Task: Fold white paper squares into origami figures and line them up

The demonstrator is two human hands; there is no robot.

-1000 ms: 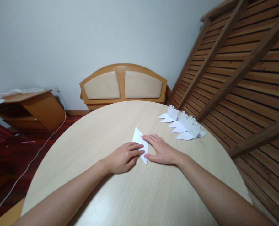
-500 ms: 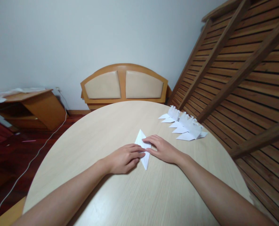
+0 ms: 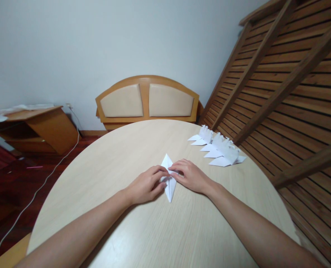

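A white sheet of paper folded into a narrow diamond (image 3: 170,191) lies on the table in front of me, one point facing away and one toward me. My left hand (image 3: 147,185) grips its left side, fingers bent and fingertips at the middle of the paper. From the right, my right hand (image 3: 192,177) holds the other side between thumb and fingers, its tips close to those of the left. The fingers cover the middle of the diamond, so the creases there are partly hidden.
Several white folded paper birds (image 3: 223,150) stand in a row at the table's far right. The round wooden table (image 3: 120,149) has a headboard (image 3: 147,98) behind it. Wooden slats (image 3: 279,93) lean at the right; a white cable (image 3: 46,181) crosses the floor at left.
My left fingertips have shifted slightly up and away from me, with the fingers more bent. The paper's near point has swung a little left. My right hand has barely moved.
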